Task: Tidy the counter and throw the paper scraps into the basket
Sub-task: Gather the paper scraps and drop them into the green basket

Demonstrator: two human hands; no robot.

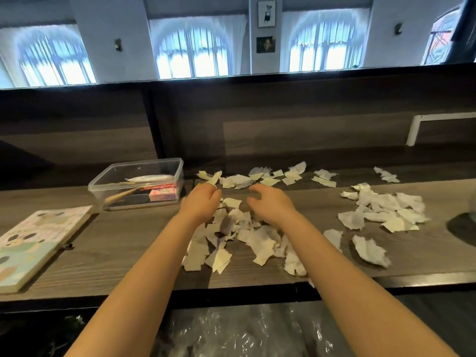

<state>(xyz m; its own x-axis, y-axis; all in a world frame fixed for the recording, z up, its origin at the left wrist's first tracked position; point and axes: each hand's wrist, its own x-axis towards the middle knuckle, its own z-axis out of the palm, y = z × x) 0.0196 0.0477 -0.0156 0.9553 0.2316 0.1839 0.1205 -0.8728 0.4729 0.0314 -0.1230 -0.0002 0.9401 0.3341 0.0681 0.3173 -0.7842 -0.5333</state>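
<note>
Dozens of torn paper scraps [260,240] lie on the wooden counter [123,243] right of the one clear plastic container [137,181]. Just right of it, the left hand [202,202] pinches a scrap [215,177]. The right hand [271,203] hovers beyond, fingers loosely curled, holding nothing. One picture book [33,240] lies left of the container, its cover writing too blurred to read.

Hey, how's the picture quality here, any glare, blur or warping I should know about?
Head view: the arched windows are blown out, backlighting the dim counter; wide-angle warping bows the upper ledge; scraps near the right edge smear; the plastic liner below glints; the left hand pinching a paper scrap and the right hand look slightly soft.
</note>
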